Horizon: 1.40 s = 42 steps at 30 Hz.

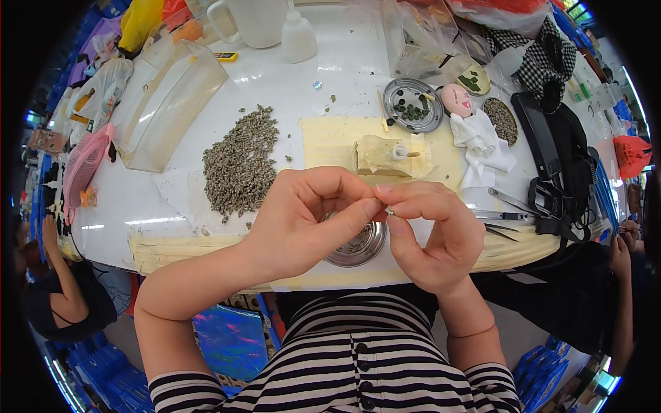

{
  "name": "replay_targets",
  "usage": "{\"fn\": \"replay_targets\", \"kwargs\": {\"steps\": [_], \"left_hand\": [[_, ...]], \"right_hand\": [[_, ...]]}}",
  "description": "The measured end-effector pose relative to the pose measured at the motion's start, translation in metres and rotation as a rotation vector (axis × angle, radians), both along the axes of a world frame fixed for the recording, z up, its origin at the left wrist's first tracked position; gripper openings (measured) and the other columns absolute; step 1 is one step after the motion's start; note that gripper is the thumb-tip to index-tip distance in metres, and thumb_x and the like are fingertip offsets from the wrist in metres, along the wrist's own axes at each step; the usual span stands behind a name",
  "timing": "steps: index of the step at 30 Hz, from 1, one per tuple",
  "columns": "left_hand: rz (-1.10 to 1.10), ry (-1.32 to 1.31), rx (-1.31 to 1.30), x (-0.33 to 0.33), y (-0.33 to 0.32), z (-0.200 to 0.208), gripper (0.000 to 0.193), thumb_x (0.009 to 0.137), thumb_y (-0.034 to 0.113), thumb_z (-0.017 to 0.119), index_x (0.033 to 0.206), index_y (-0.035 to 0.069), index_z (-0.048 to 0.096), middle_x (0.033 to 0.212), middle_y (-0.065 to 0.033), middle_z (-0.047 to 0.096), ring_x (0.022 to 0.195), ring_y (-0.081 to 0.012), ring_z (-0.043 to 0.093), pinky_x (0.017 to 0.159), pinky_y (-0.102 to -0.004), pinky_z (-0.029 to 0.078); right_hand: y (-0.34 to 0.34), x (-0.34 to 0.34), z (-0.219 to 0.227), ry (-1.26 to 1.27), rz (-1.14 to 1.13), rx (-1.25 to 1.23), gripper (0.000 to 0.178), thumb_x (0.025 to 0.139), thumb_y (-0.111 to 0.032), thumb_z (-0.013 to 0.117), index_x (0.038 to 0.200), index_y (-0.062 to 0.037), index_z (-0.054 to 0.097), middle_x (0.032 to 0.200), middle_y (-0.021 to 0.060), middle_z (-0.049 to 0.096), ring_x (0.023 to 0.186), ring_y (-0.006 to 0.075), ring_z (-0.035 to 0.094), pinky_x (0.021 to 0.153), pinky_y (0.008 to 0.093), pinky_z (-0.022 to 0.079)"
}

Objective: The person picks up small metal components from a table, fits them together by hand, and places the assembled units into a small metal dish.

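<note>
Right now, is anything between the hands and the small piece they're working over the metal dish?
No. The left hand and right hand already pinch the tiny piece at their fingertips, above the metal dish; nothing visible intervenes.

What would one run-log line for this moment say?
left hand: pinching tiny seed | right hand: pinching same seed | below: round metal dish | left: pile of grey-green seeds on white table

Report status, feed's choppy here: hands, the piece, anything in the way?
Left hand and right hand pinch one tiny piece between fingertips. Held above metal bowl. Nothing in the way; seed pile off left.
</note>
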<state>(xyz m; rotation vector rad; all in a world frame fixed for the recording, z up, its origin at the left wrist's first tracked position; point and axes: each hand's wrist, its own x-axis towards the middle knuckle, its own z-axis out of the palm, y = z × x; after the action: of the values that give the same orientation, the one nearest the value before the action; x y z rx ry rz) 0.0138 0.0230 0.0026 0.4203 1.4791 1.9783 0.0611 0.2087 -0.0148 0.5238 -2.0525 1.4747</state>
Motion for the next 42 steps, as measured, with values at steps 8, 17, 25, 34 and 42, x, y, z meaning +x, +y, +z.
{"fn": "replay_targets", "kwargs": {"steps": [8,17,25,34,42], "left_hand": [[-0.059,-0.118,-0.035,-0.006,-0.002,0.004,0.015,0.096,0.007,0.061,0.103,-0.006,0.065,0.095,-0.0094,0.071,0.086,-0.0083,0.065,0.075,-0.0216,0.053],[0.012,0.014,-0.042,0.000,0.001,0.001,0.015,0.095,0.006,0.062,0.102,-0.007,0.065,0.094,-0.0070,0.070,0.085,-0.0064,0.063,0.073,-0.0205,0.051],[0.073,0.124,-0.058,0.004,0.002,0.001,0.015,0.093,0.005,0.065,0.101,-0.006,0.067,0.093,-0.0054,0.070,0.085,-0.0061,0.061,0.074,-0.0217,0.050],[0.107,0.124,-0.063,0.003,0.004,-0.001,0.016,0.093,0.006,0.064,0.102,-0.007,0.067,0.094,-0.0079,0.071,0.088,-0.0086,0.063,0.078,-0.0233,0.052],[0.122,0.126,-0.147,0.001,0.003,0.000,0.016,0.096,0.006,0.061,0.106,-0.004,0.068,0.094,-0.0075,0.071,0.084,-0.0071,0.064,0.073,-0.0222,0.053]], "right_hand": [[0.000,-0.001,0.003,0.055,-0.024,0.095,0.021,0.067,0.008,0.072,0.085,-0.0003,0.065,0.093,0.0133,0.073,0.083,0.0256,0.071,0.071,0.0319,0.057],[-0.003,0.003,0.003,-0.124,-0.024,-0.129,0.013,0.076,0.007,0.070,0.088,0.0022,0.065,0.093,0.0131,0.072,0.083,0.0196,0.071,0.074,0.0288,0.056],[-0.005,0.003,0.000,-0.229,-0.053,-0.169,0.011,0.080,0.006,0.070,0.091,0.0045,0.067,0.083,0.0088,0.069,0.075,0.0139,0.070,0.069,0.0245,0.056],[-0.002,0.002,0.001,-0.065,-0.074,-0.110,0.015,0.076,0.007,0.071,0.089,0.0026,0.066,0.086,0.0119,0.071,0.077,0.0182,0.071,0.068,0.0276,0.056],[-0.005,-0.002,0.000,0.089,-0.101,0.084,0.020,0.071,0.010,0.071,0.087,0.0009,0.065,0.089,0.0134,0.073,0.078,0.0247,0.072,0.068,0.0302,0.057]]}}
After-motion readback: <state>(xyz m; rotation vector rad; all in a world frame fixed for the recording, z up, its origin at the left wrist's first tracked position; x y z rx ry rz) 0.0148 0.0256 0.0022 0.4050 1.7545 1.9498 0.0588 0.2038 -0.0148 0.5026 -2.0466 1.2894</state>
